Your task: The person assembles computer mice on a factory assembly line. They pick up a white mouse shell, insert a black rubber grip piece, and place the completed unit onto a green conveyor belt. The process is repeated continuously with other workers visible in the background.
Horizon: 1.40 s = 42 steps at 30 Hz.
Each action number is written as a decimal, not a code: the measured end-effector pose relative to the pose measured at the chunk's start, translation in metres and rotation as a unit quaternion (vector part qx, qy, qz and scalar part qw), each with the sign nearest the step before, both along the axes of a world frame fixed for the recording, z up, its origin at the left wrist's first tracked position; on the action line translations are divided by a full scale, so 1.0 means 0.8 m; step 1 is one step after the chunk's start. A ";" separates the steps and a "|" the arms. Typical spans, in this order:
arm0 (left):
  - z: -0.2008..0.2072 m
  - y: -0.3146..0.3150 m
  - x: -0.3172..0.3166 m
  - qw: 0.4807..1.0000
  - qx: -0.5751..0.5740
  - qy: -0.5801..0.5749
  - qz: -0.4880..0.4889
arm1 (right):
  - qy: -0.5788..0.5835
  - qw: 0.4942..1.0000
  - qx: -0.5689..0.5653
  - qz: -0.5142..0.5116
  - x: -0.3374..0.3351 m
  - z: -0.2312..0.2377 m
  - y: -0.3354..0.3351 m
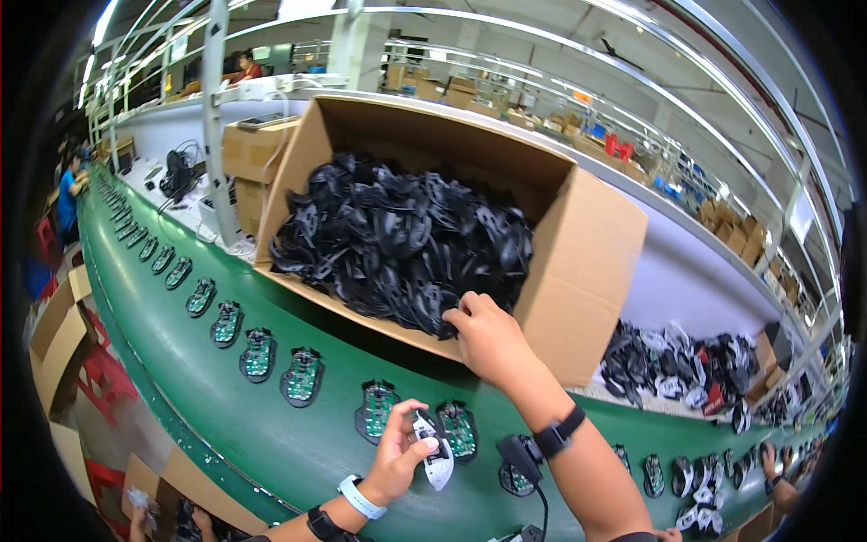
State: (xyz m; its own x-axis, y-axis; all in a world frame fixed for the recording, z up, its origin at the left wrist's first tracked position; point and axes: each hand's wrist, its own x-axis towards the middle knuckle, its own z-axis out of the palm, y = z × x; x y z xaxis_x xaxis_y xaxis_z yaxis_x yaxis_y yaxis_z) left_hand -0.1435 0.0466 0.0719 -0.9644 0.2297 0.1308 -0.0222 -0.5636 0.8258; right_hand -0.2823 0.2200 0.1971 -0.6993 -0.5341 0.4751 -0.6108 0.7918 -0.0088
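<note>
My left hand [403,456] is closed round a white and black mouse shell piece [438,465], held tilted just above the green belt. Beside it on the belt lie two mouse bases with green circuit boards [458,432]. Across the front wall of a big open carton [578,262] reaches my right hand [485,332], its fingers pinched at the near edge of a heap of black plastic mouse shells [406,235]. They grip one of these shells, though the fingers partly hide it.
A curved green conveyor belt [181,352] carries a row of mouse bases [257,354]. A dark device with a cable [521,452] is near my right forearm. More shells [673,357] lie right of the carton. Co-workers' hands [772,465] show at the far right and lower left.
</note>
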 end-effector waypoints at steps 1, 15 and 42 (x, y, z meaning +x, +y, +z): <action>-0.005 -0.005 0.000 1.000 -0.013 0.022 0.002 | -0.012 0.998 0.063 -0.007 -0.020 -0.003 -0.009; 0.007 -0.007 0.014 0.996 0.049 0.048 0.060 | -0.284 0.811 -0.511 -0.004 0.133 0.045 0.008; 0.089 0.061 0.225 0.988 -0.145 0.034 0.047 | 0.047 0.951 -0.286 -0.110 0.430 -0.013 0.014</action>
State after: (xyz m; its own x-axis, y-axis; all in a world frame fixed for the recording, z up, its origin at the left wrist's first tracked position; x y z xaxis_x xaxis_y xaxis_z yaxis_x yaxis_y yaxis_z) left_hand 0.0363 0.0953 0.1434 -0.9744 0.1768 0.1386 0.0807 -0.3006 0.9503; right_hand 0.0619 0.2316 0.1864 -0.7039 -0.0153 0.7101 -0.4508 0.7823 -0.4300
